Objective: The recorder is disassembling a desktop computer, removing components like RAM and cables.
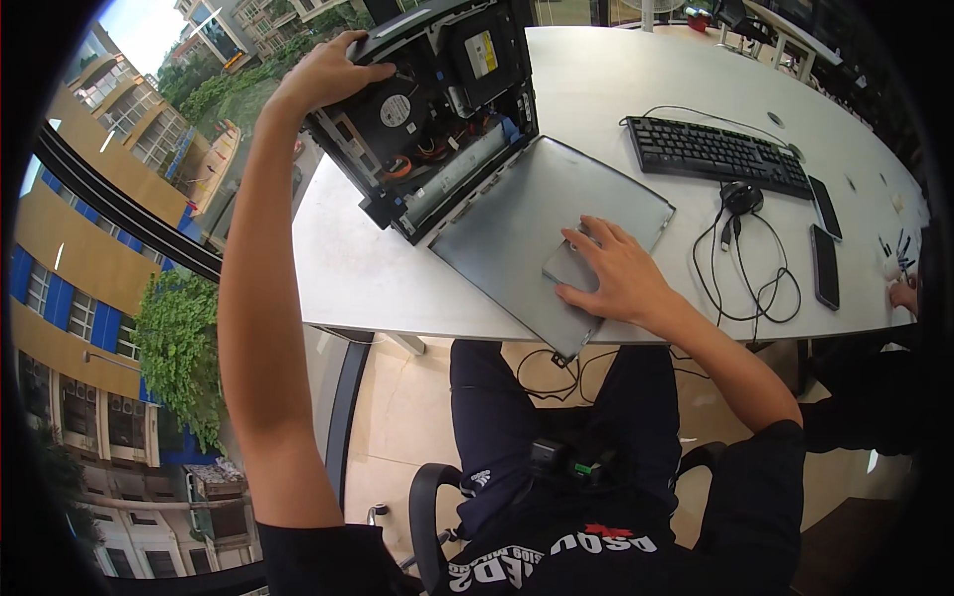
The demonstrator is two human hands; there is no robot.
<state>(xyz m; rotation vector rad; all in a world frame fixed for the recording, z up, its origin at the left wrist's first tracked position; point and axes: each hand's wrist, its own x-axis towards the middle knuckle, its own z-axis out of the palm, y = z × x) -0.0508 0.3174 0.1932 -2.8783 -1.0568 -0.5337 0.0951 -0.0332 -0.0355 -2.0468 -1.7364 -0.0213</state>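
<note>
A black desktop computer case [373, 139] stands at the far left of the table with its inside exposed, showing a fan, wires and a drive bay. My left hand [333, 74] grips its upper left edge, fingers over the top and thumb inside. In front of the case lies a grey metal side panel [507, 228], one corner jutting past the table's near edge. Resting on the panel is a small flat silver box, apparently a hard drive [563, 264]. My right hand [618, 273] is curved around it from above, thumb and fingers at its sides, partly hiding it.
On the white table [586, 84], a black keyboard [720, 154] lies right of the case. Nearer are a black mouse [740, 198] with coiled cable and two dark phone-like slabs, one a phone [824, 266]. A window [129, 228] borders the left side.
</note>
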